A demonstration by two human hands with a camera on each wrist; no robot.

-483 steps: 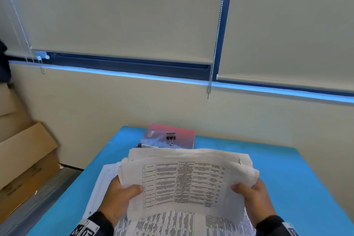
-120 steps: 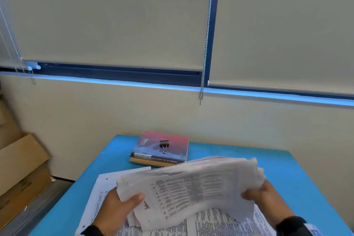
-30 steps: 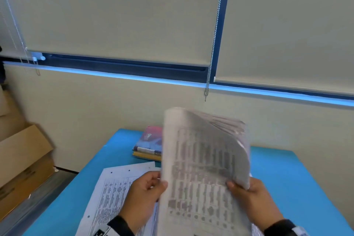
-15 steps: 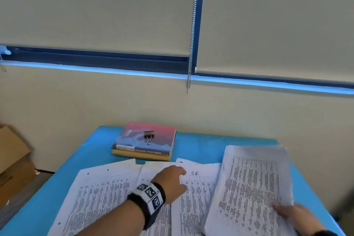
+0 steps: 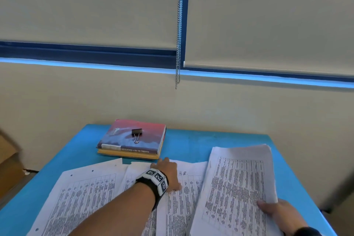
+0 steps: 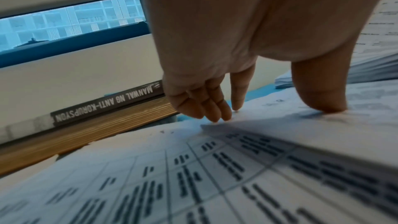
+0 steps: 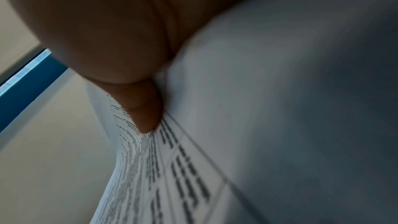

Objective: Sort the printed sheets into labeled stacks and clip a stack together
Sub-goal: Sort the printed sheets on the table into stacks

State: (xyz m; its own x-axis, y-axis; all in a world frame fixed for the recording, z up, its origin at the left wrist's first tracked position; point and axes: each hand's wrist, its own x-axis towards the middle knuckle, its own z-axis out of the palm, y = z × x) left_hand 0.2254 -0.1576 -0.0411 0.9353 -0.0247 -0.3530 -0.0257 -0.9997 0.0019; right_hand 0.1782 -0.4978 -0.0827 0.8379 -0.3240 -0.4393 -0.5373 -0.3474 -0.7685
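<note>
The stack [image 5: 237,184] has come down at lower right, pinched by the right hand [image 5: 281,214]; the left hand [image 5: 168,170] presses flat-fingered on the middle sheet [image 5: 183,197].

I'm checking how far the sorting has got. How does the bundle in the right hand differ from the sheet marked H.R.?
The bundle is thick, many sheets; the H.R. sheet looks thin. The bundle is gripped at its near corner by the right hand; the H.R. sheet lies flat on the table under the left hand. Both carry printed tables.
</note>
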